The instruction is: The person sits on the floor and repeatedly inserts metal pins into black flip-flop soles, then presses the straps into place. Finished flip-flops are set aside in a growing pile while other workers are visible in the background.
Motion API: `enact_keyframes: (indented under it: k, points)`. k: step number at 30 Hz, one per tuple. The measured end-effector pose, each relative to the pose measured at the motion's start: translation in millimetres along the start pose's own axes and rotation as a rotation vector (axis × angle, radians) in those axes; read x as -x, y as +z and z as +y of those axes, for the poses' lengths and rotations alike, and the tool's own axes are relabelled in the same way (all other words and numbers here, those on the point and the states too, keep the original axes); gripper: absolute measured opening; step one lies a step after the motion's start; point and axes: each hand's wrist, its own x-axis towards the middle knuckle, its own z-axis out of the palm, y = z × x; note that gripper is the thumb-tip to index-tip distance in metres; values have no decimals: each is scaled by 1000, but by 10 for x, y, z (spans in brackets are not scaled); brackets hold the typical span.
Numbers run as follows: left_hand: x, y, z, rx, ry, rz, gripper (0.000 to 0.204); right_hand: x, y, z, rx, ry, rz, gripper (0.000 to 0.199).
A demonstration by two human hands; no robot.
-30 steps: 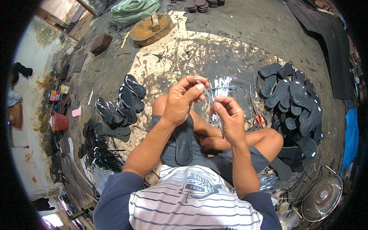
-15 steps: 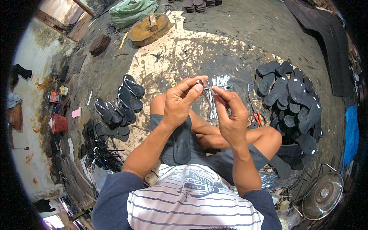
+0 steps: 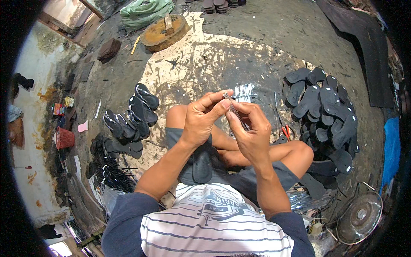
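My left hand [image 3: 202,119] and my right hand [image 3: 250,123] are raised close together above my lap. Both are closed on a narrow dark strap [image 3: 229,100] with a silvery edge, its upper end pinched between the left thumb and fingers. The lower part of the strap runs down through my right fingers, which hide some of it. On my lap lies a black sandal sole [image 3: 202,168]. Beyond my hands, a bundle of white and silvery strips [image 3: 244,92] rests on the stained floor sheet [image 3: 192,64].
Strapped black sandals [image 3: 137,112] lie at the left, above dark straps [image 3: 112,171]. To the right are a large pile of black soles [image 3: 327,103] and red-handled pliers [image 3: 286,132]. A round wooden block [image 3: 160,37] stands far left; a fan [image 3: 359,214] sits near right.
My hands have come closer together, and the strap has turned so that it slants down into my right fingers. The view has shifted slightly.
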Motion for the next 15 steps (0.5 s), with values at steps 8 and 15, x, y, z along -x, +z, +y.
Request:
enact_keyframes:
  k: [8, 15]
  points:
    - [217, -1147, -126, -1529, 163, -269, 64, -37, -702, -626, -608, -498, -306, 11]
    - [689, -823, -82, -872, -277, -194, 62, 17, -721, -1069, -842, -573, -490, 15]
